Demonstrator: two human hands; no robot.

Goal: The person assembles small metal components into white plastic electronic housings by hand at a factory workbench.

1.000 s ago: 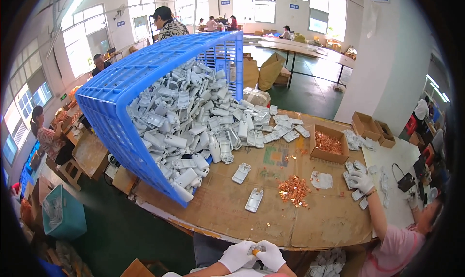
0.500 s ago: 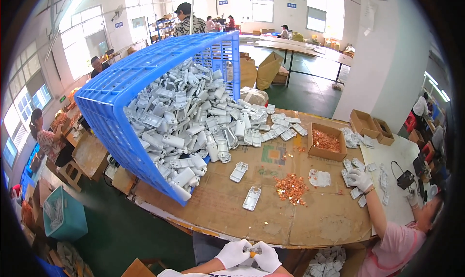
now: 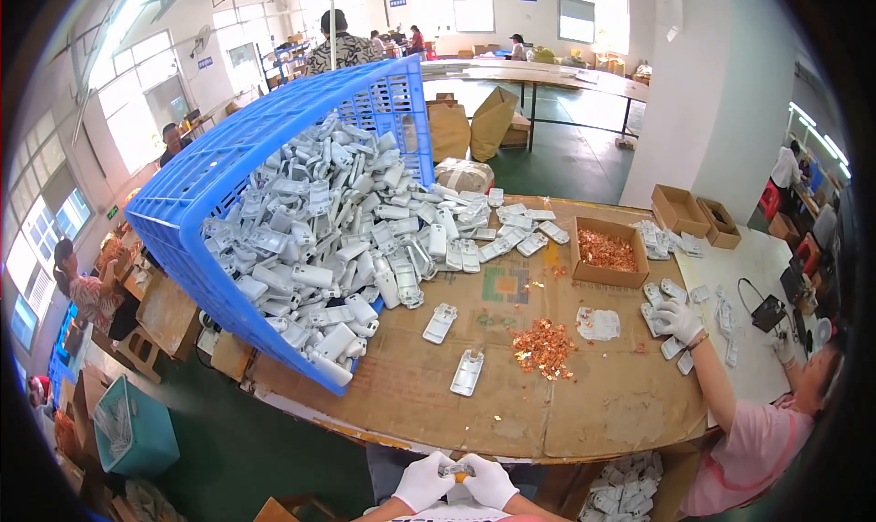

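Observation:
Close to my body, below the table's near edge, my left hand [image 3: 422, 484] and my right hand [image 3: 490, 482] meet in white gloves. Between their fingertips is a small grey-white plastic casing [image 3: 455, 470] with an orange spot at its lower side; the fingers cover most of it. Two loose white plastic casings [image 3: 467, 373] lie on the table beyond my hands. To their right sits a heap of small copper-coloured metal pieces [image 3: 543, 347]. A large blue crate [image 3: 196, 171], tipped on its side, spills a pile of similar white casings [image 3: 342, 221].
Cardboard covers the table [image 3: 401, 399]. A cardboard box of copper pieces [image 3: 610, 253] stands farther back, near a flat clear plastic piece [image 3: 598, 324]. On the right, a co-worker's gloved hand [image 3: 678, 321] touches casings. A box of casings [image 3: 675, 476] sits below the table edge.
The view has shifted slightly, so the crate and table appear farther left. My hands stay together on the casing. The co-worker's hand remains over the casings at the right.

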